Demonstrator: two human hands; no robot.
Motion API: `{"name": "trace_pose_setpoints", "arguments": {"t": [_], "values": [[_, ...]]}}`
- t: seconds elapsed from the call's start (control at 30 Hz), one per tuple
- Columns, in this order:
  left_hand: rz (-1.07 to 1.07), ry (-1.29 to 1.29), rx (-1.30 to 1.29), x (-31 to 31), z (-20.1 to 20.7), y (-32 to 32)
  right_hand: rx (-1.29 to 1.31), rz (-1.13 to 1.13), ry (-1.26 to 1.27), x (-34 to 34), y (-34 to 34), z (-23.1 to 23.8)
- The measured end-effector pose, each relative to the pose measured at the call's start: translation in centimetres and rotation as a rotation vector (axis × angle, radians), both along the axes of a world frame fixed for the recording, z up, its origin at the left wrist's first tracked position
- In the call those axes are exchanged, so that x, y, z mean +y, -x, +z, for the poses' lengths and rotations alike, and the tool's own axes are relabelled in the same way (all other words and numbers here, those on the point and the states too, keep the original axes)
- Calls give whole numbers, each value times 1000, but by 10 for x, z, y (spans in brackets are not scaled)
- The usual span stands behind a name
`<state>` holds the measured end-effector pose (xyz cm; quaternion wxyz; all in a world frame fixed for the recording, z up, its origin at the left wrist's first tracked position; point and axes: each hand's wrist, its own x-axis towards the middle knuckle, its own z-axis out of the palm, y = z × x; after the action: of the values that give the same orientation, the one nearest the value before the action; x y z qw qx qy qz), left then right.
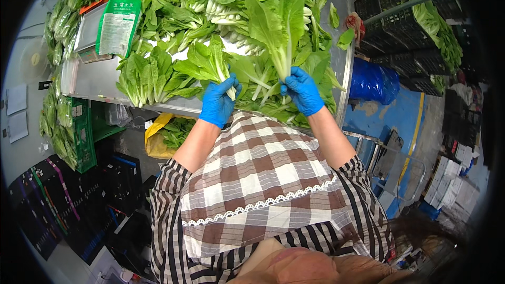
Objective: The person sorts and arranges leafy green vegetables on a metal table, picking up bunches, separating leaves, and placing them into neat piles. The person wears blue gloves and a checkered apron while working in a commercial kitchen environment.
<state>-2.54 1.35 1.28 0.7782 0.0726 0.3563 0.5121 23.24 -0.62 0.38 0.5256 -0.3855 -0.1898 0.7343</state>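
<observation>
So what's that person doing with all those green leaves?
A person in blue gloves stands at a metal table piled with leafy greens. The left hand grips a small bunch of greens by its pale stems. The right hand holds up a taller bunch, leaves pointing up. Both bunches are lifted just above the heap. A green and white bag lies on the table's left end, and black crates with more greens stand on the right.

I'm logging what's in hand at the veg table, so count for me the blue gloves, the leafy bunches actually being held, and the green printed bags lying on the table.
Blue gloves: 2, left hand and right hand
Held bunches: 2, small bunch and tall bunch
Green printed bag: 1
Total: 5
</observation>
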Motion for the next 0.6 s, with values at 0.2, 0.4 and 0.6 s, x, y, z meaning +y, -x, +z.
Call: {"name": "trace_pose_setpoints", "arguments": {"t": [0.2,0.4,0.6], "values": [[-235,-94,-95,-2,17,-22,157,267,26,-12,41,2],[-272,-65,139,-4,7,-18,-257,244,-80,-19,60,2],[-394,-122,535,-3,25,-14,-662,284,-130,-14,65,0]]}}
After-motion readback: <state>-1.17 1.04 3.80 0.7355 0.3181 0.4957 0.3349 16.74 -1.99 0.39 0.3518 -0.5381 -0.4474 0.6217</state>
